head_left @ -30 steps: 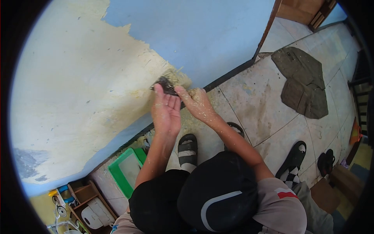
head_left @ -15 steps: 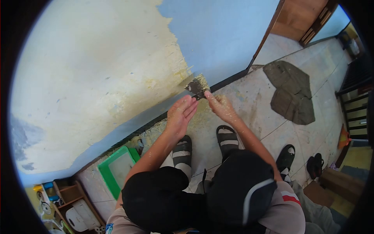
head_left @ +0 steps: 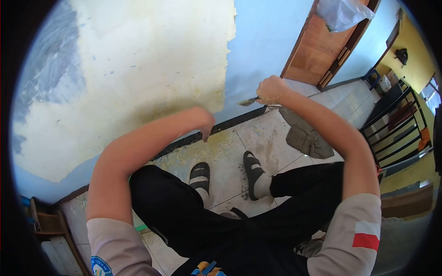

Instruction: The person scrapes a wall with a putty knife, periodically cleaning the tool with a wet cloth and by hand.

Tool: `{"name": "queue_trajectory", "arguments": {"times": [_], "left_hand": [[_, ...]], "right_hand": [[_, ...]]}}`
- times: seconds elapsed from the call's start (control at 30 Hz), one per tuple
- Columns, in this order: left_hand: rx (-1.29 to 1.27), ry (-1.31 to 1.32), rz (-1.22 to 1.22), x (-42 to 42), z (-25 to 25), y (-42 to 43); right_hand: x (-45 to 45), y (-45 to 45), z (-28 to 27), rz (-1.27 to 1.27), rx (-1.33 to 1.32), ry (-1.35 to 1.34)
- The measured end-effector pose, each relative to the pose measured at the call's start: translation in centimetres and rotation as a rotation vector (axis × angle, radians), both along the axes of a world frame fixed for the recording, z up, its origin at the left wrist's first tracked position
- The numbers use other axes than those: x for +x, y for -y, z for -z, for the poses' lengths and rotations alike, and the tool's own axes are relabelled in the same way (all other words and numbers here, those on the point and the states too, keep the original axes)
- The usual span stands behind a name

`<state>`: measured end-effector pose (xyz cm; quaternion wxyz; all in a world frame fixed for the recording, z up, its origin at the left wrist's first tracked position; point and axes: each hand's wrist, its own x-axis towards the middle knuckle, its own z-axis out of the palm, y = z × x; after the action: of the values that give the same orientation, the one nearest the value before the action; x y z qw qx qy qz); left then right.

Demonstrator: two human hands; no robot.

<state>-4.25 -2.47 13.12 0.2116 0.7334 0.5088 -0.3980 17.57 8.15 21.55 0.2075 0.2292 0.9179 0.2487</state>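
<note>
My right hand (head_left: 271,90) is closed round a putty knife (head_left: 249,101), whose blade points left, a little off the blue part of the wall. My left hand (head_left: 207,123) hangs bent at the wrist near the foot of the wall, slightly blurred. Its fingers point down, partly hidden, and I see nothing held in them. In front of me, the wall (head_left: 156,55) shows a large pale stripped area with a ragged edge against light blue paint (head_left: 267,41). Yellowish scrapings (head_left: 207,149) lie on the tiles along the dark skirting.
A crumpled grey-brown cloth (head_left: 306,135) lies on the floor to the right. Beyond it are a wooden door (head_left: 308,50) with a plastic bag (head_left: 343,14) and a black slatted rack (head_left: 396,124). My sandalled feet (head_left: 200,177) stand on the tiles; a wooden shelf (head_left: 48,223) is at lower left.
My hands have moved apart. The right has lifted the putty knife away from the skirting, up and to the right; the left has dropped its fingers. My view has tilted up and my knees have spread.
</note>
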Motion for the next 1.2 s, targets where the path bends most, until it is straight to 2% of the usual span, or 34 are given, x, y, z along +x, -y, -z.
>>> {"name": "queue_trajectory", "arguments": {"times": [0.03, 0.07, 0.13, 0.17, 0.2, 0.23, 0.3, 0.37, 0.43, 0.47, 0.5, 0.53, 0.6, 0.63, 0.67, 0.7, 0.73, 0.77, 0.8, 0.83, 0.87, 0.93, 1.07, 1.13, 1.2], "left_hand": [[0.063, -0.136, 0.018, 0.6, -1.1, 0.1], [0.066, -0.148, 0.013, 0.9, -2.1, 0.0], [-0.202, -0.116, -0.266, 1.1, -3.9, -0.4], [-0.198, -0.127, -0.274, 1.0, -4.9, -0.3], [-0.204, -0.063, -0.403, 0.7, -6.1, -0.1], [-0.214, -0.001, -0.526, 0.5, -6.9, 0.0], [-0.128, -0.029, -0.562, -0.8, -6.0, -1.3], [-0.047, -0.052, -0.6, -0.8, -5.0, -1.0], [-0.045, 0.085, -0.66, -0.2, -4.8, -0.3], [-0.042, 0.077, -0.657, 0.3, -4.1, 0.0], [0.047, 0.274, -0.781, 0.8, -2.3, 0.7], [0.142, 0.474, -0.899, 1.0, -0.6, 1.2], [0.255, 0.547, -0.938, 1.1, 3.7, 0.9], [0.353, 0.621, -0.978, 1.0, 6.1, 0.7], [0.356, 0.621, -0.986, 0.9, 8.5, 0.3], [0.516, 0.756, -1.111, 0.7, 10.9, 0.0], [0.683, 0.887, -1.226, 0.8, 11.8, 0.2], [0.682, 0.879, -1.227, 1.2, 12.7, 0.4], [0.683, 1.057, -1.316, 2.0, 13.2, 0.8], [0.682, 1.235, -1.399, 2.3, 13.5, 0.9], [0.68, 1.222, -1.402, 2.7, 13.9, 1.0], [0.659, 1.444, -1.458, 3.3, 14.7, 0.3], [0.857, 1.623, -1.479, 3.1, 16.5, -2.5], [0.925, 1.625, -1.485, 3.3, 15.8, -3.1], [0.989, 1.631, -1.48, 3.0, 15.6, -3.6]], "right_hand": [[-0.2, -0.5, 1.6, -0.007, 0.005, -0.01], [-0.1, -1.3, 3.4, 0.076, -0.084, -0.066], [0.0, -1.4, 7.0, 0.153, -0.177, -0.137], [0.1, -0.4, 8.9, 0.264, -0.26, -0.338], [0.2, 0.3, 10.8, 0.373, -0.345, -0.547], [0.3, 1.1, 12.9, 0.371, -0.355, -0.564], [1.4, 2.7, 17.0, 0.569, -0.457, -0.775], [2.9, 4.0, 19.7, 0.567, -0.518, -0.712], [3.4, 4.3, 23.8, 0.559, -0.568, -0.654], [3.5, 3.7, 27.3, 0.679, -0.649, -0.866], [3.6, 3.6, 29.8, 0.798, -0.729, -1.074], [3.2, 3.9, 31.0, 0.794, -0.732, -1.081], [0.7, 4.0, 31.8, 0.741, -0.838, -1.333], [-0.2, 4.4, 30.9, 0.732, -0.842, -1.329], [-1.0, 5.3, 29.0, 0.854, -1.124, -1.508], [-1.5, 6.2, 27.6, 0.979, -1.422, -1.675], [-1.9, 6.6, 26.8, 0.979, -1.431, -1.674], [-2.2, 7.0, 26.2, 0.967, -1.509, -1.7], [-2.5, 7.3, 26.0, 0.953, -1.588, -1.726], [-3.2, 7.1, 26.6, 0.953, -1.6, -1.731], [-3.7, 7.1, 27.3, 0.895, -1.624, -1.747], [-4.6, 6.9, 28.2, 0.841, -1.644, -1.767], [-5.9, 5.6, 28.4, 0.822, -1.596, -1.779], [-6.6, 4.7, 28.8, 0.829, -1.6, -1.743], [-7.3, 3.9, 29.0, 0.798, -1.385, -1.7]]}}
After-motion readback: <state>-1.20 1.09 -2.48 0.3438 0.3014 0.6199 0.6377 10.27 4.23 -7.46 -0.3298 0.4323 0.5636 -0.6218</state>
